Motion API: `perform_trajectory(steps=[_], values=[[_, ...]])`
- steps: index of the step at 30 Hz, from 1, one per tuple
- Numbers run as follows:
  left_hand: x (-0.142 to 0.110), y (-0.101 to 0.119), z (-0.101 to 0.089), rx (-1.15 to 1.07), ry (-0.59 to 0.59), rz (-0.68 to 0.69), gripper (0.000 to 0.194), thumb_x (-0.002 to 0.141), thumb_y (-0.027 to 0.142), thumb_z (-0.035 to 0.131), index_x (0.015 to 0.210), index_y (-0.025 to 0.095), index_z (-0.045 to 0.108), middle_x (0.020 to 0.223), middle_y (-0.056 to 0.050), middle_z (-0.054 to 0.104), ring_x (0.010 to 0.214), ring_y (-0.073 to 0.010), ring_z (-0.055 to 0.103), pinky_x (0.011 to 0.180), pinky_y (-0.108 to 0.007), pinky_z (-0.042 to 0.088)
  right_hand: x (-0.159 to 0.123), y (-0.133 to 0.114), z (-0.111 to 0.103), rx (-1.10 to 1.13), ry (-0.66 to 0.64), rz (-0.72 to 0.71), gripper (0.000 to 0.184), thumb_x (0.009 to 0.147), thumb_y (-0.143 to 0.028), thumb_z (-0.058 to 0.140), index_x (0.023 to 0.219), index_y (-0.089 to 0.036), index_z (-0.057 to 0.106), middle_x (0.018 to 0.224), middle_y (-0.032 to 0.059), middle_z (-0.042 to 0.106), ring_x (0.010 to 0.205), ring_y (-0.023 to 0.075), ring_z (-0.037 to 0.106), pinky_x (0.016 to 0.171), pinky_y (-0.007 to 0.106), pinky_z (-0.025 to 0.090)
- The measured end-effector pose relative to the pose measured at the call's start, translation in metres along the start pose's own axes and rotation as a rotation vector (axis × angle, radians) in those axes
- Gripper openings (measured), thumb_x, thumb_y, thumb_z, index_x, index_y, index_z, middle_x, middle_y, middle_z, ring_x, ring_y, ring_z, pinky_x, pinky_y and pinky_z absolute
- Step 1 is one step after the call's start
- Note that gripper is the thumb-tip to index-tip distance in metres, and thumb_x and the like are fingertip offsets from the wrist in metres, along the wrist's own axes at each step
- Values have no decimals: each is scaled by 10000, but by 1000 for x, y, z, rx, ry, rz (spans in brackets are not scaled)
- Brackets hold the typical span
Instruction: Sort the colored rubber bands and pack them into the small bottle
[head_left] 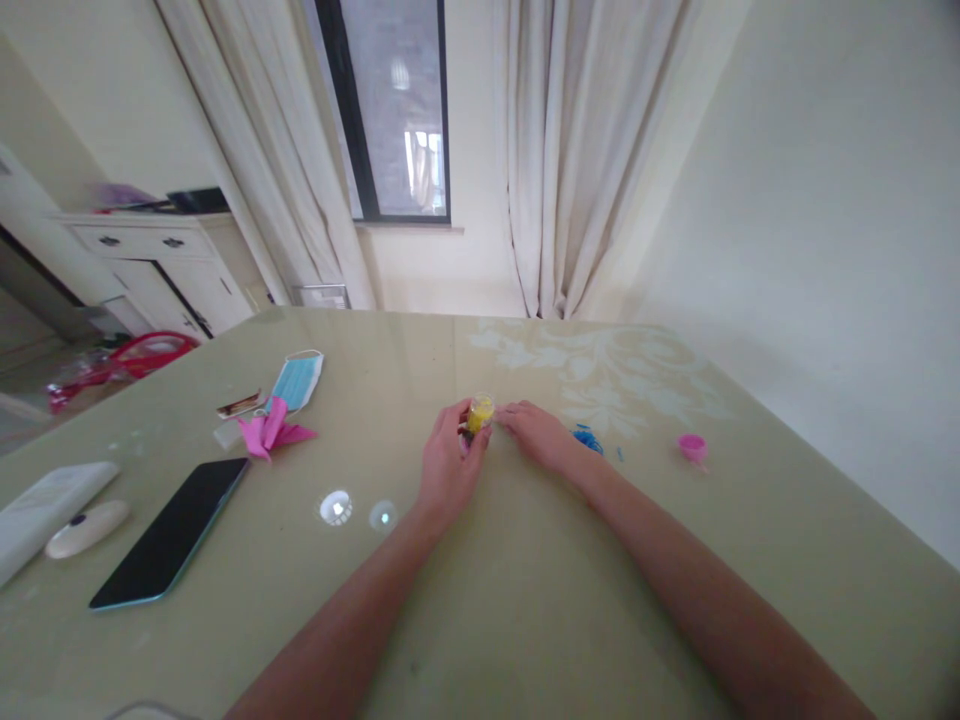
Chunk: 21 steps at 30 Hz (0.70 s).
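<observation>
A small clear jar with yellow contents sits in the grip of my left hand, whose fingers and thumb are wrapped round it. Just to its right is my right hand, fingers drawn together and pointing at the jar; whatever is between the fingertips is too small to make out. Beside the right wrist lies a little pile of thin blue pieces, partly hidden by the forearm. A small pink cap rests farther right on the table.
On the left side of the table lie a black-screened phone, a pink folded-paper piece, a blue face mask, a white oval object and a white slab. A wall borders the right side.
</observation>
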<state>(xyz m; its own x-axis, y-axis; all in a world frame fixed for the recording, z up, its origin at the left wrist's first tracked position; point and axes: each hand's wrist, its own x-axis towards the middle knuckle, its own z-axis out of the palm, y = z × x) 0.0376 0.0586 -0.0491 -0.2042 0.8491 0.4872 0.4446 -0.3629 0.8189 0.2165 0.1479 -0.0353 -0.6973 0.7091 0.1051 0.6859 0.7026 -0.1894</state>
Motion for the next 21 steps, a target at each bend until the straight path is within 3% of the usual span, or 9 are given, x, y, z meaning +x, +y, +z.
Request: perform_trajectory(steps=[6, 12, 15, 19, 21], values=[[0, 0, 0, 6, -6, -16, 369, 964, 279, 676, 1320, 219, 598, 1247, -112, 698, 1122, -259, 692, 978, -457, 595, 1, -5, -6, -10, -1, 110, 278, 978, -82, 517, 958, -173, 778, 1057, 122, 761, 1001, 238, 697, 890, 321, 500], [0, 1, -1, 2, -9, -4, 366, 966, 286, 676, 1319, 226, 599, 1252, -113, 695, 1121, -260, 695, 957, -448, 602, -1, -3, -22, 25, 51, 179, 213, 938, -100, 595, 952, -179, 792, 1032, 121, 794, 966, 249, 731, 857, 332, 522], [0, 3, -1, 7, -14, 2, 352, 973, 279, 666, 1315, 228, 599, 1246, -114, 697, 1101, -256, 701, 931, -432, 605, -5, -1, -45, 155, 184, 178, 196, 940, -125, 618, 1015, -196, 784, 1006, 68, 812, 926, 195, 745, 874, 308, 543], [-1, 7, -1, 62, -20, 28, 344, 971, 250, 662, 1310, 230, 605, 1222, -104, 706, 1053, -242, 708, 915, -412, 594, -10, -16, -73, 649, 509, 89, 86, 895, -269, 725, 921, -192, 755, 858, 30, 796, 776, 168, 736, 763, 294, 582], [-2, 10, -2, 94, -28, 45, 338, 974, 242, 658, 1308, 229, 606, 1212, -99, 706, 1033, -235, 704, 918, -405, 585, -12, -28, -79, 763, 540, 44, 124, 880, -309, 755, 921, -193, 738, 863, 31, 792, 785, 166, 737, 750, 287, 585]])
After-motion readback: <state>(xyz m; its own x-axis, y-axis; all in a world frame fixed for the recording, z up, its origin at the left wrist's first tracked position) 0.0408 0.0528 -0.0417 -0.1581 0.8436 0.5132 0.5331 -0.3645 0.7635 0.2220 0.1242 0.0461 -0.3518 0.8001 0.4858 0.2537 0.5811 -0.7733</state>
